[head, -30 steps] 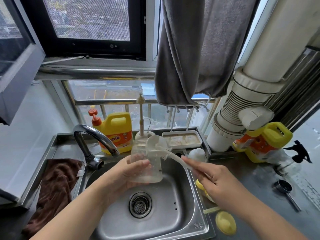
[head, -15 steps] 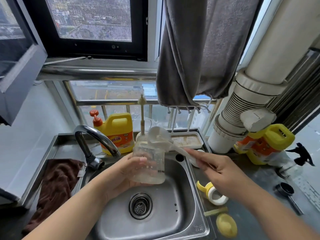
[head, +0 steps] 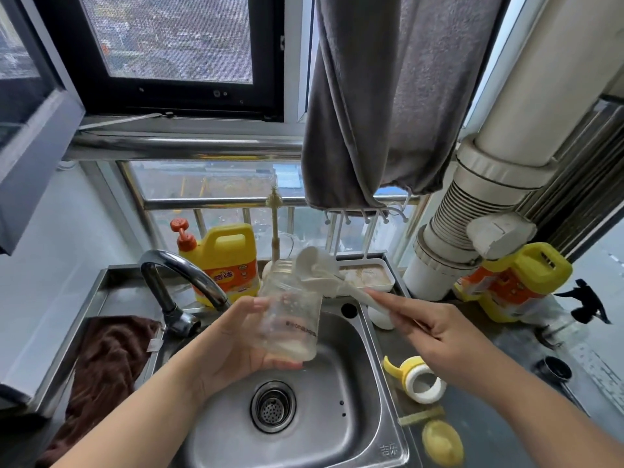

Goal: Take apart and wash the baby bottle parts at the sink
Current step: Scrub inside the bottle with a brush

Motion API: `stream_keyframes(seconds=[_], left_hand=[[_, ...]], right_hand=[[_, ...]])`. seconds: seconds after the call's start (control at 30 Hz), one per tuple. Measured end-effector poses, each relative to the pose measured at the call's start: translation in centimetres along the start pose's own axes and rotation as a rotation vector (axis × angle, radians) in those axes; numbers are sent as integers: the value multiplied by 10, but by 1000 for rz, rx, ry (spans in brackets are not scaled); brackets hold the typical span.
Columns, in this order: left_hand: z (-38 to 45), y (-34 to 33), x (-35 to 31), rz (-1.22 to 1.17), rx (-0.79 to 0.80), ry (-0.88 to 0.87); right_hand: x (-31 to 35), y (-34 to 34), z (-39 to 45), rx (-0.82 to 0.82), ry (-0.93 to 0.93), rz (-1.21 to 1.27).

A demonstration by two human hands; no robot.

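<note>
Fingers of the left hand were curled round the clear baby bottle, gripping it from the side with the thumb near its upper part, so that it stood nearly upright above the sink, over the drain. Fingers of the right hand pinched the white handle of a bottle brush, whose pale head sat at the open mouth of the bottle, just above and to the right of the rim; whether it touched the rim could not be told. Left of the sink, the curved tap arched toward the bottle, and a brown cloth lay draped on the steel ledge beyond the tap. Behind the sink stood a yellow detergent jug with an orange pump, with a thin upright brush beside it and a shallow white tray to the right of that. On the counter right of the sink lay a yellow-and-white bottle collar with a handle, on its side, and nearer the front edge a yellow cap with a small pale strip between them. Farther right of the sink leaned a second yellow jug at the foot of a wide white pipe. Above the sink hung a grey towel.
</note>
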State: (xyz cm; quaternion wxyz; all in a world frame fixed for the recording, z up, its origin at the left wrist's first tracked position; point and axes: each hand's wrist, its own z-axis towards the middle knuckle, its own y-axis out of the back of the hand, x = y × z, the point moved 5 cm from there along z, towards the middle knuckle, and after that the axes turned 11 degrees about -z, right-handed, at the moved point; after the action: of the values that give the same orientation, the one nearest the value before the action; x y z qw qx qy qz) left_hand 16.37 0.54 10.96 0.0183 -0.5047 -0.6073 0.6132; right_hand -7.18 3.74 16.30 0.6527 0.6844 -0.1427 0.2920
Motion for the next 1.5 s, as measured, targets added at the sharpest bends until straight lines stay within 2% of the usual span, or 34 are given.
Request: stream_keyframes(seconds=[0.1,0.27,0.6,0.8,1.0,1.17,1.5], left_hand=[[0,5,-5,-79,-29,-30],[3,6,-4,-81,-98,-21],[5,1,-8,127,-201,-54],[5,-4,-8,287,-194,-46],[-1,6,-13,229,-213,-82],[4,2,-6,292,-216,-49],[6,5,-2,202,-152,-30]], right_hand=[[-6,0,-6,-9,-14,-10],[0,-4,-6,-18,-10,6],[8,-5,-13,-16,29,-88],[20,-2,-6,-17,73,-169],[-12,6,-10,-19,-61,-176],[8,3,-3,-46,18,-33],[2,7,-9,-39,16,-84]])
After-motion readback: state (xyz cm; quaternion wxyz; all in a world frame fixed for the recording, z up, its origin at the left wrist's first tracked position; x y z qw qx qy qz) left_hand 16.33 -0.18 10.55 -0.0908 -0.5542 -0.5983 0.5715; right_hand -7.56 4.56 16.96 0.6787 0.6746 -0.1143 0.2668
